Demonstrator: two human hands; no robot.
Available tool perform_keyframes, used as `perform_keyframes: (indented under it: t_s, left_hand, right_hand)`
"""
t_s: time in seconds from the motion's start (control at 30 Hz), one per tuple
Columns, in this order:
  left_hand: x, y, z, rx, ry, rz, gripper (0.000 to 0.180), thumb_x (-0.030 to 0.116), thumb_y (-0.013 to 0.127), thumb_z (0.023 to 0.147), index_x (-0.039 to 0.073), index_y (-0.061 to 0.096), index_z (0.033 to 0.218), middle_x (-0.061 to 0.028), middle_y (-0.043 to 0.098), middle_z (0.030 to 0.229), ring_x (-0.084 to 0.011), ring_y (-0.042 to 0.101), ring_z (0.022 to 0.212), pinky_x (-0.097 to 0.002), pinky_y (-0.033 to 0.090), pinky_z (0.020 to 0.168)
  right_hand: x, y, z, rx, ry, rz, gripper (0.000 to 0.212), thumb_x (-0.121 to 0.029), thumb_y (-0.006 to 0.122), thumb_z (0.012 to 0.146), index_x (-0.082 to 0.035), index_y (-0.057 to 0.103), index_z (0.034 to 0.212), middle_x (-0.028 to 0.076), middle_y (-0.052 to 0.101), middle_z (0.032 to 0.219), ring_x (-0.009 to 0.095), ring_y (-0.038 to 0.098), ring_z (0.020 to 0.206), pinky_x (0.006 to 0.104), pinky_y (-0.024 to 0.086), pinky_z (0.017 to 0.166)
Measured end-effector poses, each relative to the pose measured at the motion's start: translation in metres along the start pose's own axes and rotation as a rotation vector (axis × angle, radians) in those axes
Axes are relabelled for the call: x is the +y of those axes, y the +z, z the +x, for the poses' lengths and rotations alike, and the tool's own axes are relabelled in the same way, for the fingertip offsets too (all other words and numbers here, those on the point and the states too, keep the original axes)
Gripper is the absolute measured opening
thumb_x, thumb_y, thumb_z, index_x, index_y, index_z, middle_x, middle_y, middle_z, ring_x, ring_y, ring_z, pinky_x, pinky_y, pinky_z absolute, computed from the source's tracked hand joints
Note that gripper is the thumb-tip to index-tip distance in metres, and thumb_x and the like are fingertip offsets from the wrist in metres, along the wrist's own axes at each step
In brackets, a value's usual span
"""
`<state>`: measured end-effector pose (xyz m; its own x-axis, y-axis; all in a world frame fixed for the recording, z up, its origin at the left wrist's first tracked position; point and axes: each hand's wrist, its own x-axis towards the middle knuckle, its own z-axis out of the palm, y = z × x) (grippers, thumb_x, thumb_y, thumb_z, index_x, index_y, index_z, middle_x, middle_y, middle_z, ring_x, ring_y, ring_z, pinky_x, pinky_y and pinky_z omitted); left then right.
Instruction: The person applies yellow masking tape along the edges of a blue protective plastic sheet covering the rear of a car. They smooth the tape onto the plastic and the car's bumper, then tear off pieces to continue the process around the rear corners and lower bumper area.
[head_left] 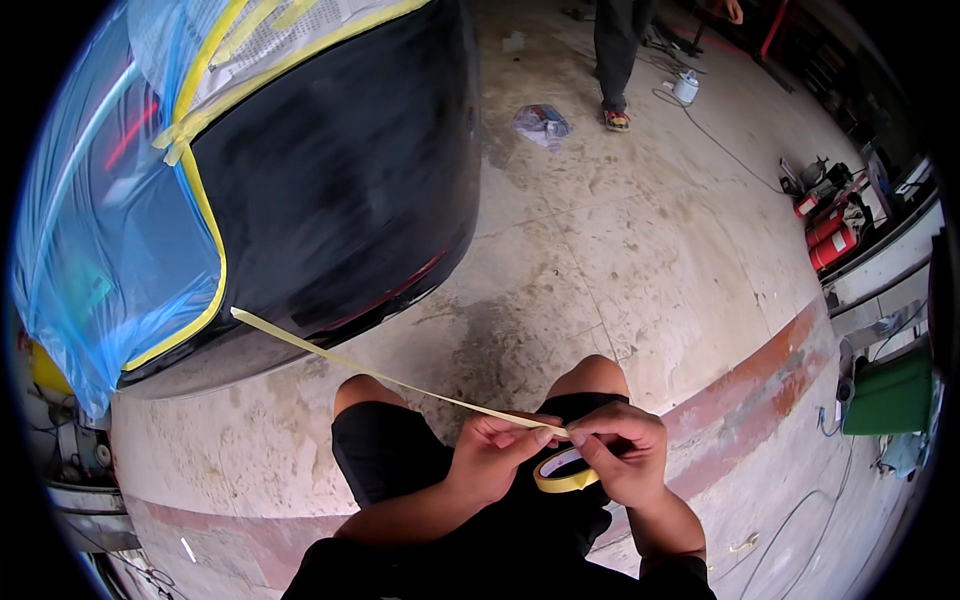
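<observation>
A long strip of yellow masking tape (330, 354) runs from its roll up to the left, its far end over the lower edge of a black car panel (340, 190). Whether that end touches the panel, I cannot tell. My left hand (490, 458) pinches the strip just short of the roll. Close beside it, my right hand (630, 455) is closed on the tape between thumb and fingers. Below those fingers hangs the tape roll (566, 486), above my lap. Blue plastic sheet (100, 240) and newspaper (260, 75), edged with yellow tape, cover the car next to the panel.
A person in dark trousers (622, 50) stands at the back. On the concrete floor lie a crumpled plastic bag (542, 126) and a white can (686, 86) near a cable. Red cylinders (832, 246) and a green container (890, 393) line the right side.
</observation>
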<state>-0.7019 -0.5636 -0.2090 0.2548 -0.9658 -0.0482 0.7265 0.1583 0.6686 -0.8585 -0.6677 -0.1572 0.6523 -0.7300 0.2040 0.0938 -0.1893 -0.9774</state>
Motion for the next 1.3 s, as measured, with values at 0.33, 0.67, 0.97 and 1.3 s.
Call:
perform_keyframes:
  t_s: [0.33,0.67,0.97,1.3]
  left_hand:
    - [0.006,0.009,-0.012,0.034,-0.054,0.095,0.019,-0.004,0.062,0.095,-0.007,0.071,0.112,-0.0173,0.075,0.104,-0.0215,0.071,0.097,-0.0327,0.056,0.092]
    - [0.006,0.012,-0.009,0.033,-0.112,-0.114,0.020,-0.003,0.057,0.098,-0.007,0.069,0.113,-0.0194,0.072,0.110,-0.0246,0.070,0.103,-0.0372,0.055,0.095]
    - [0.004,0.007,0.002,-0.032,-0.198,-0.133,0.021,-0.003,0.062,0.097,-0.004,0.070,0.116,-0.0147,0.072,0.115,-0.0209,0.070,0.104,-0.0347,0.057,0.097]
    - [0.006,0.003,0.018,-0.266,-0.132,-0.440,0.049,0.004,0.061,0.096,0.007,0.051,0.144,-0.0079,0.062,0.136,-0.0242,0.057,0.122,-0.0396,0.042,0.106]
  right_hand:
    - [-0.005,-0.010,0.005,-0.119,-0.381,-0.334,0.021,0.011,0.067,0.081,0.000,0.075,0.098,0.010,0.072,0.083,0.018,0.071,0.070,0.0263,0.056,0.060]
    - [-0.016,-0.014,0.014,-0.135,-0.422,-0.327,0.025,0.010,0.065,0.078,-0.001,0.075,0.097,0.009,0.072,0.082,0.018,0.070,0.067,0.0266,0.056,0.057]
    - [-0.016,-0.029,0.019,-0.215,-0.438,-0.354,0.026,0.010,0.066,0.076,-0.002,0.075,0.097,0.008,0.071,0.081,0.020,0.070,0.065,0.0279,0.055,0.056]
    - [-0.021,-0.038,0.018,-0.178,-0.119,-0.124,0.019,0.013,0.067,0.081,-0.001,0.074,0.092,0.006,0.070,0.079,0.004,0.056,0.052,0.0200,0.037,0.047]
